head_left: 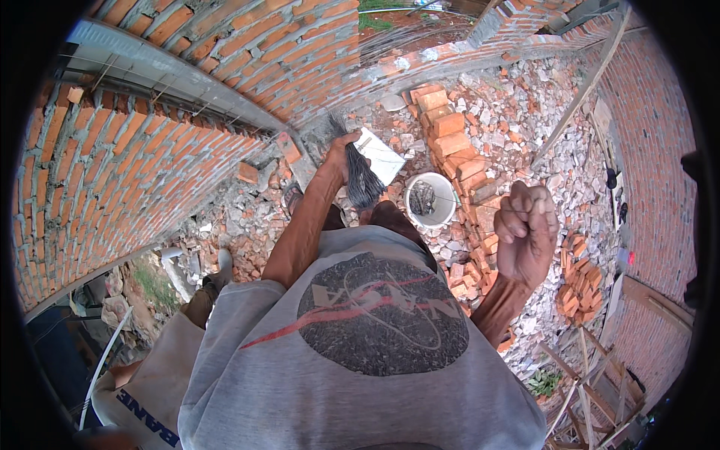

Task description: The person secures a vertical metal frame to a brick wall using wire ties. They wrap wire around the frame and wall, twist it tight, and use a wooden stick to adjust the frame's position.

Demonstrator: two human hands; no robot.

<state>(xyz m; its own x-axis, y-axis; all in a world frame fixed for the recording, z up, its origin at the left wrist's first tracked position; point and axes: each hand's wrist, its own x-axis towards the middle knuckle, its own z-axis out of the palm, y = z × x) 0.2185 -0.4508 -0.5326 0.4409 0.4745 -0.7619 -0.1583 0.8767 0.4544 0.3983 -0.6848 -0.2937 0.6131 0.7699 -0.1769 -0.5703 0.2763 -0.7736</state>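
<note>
My left hand [341, 155] is closed round the middle of a bundle of thin dark wires [364, 180], whose ends fan out above and below the fist. Behind the bundle lies a white flat sheet [382, 156]. On my right side, my right hand [528, 229] is raised with its fingers curled and pinched together. Whatever may be between those fingertips is too small to make out. Between my two hands stands a white bucket [433, 200] with dark grey pieces inside, apart from both hands.
Stacked orange bricks [450, 135] run beyond the bucket, with another brick pile [579, 289] at right. Broken rubble [495, 112] covers the ground. Brick walls [97, 157] rise at left and right. A wooden pole [581, 94] leans at far right. Another person [161, 367] is close at left.
</note>
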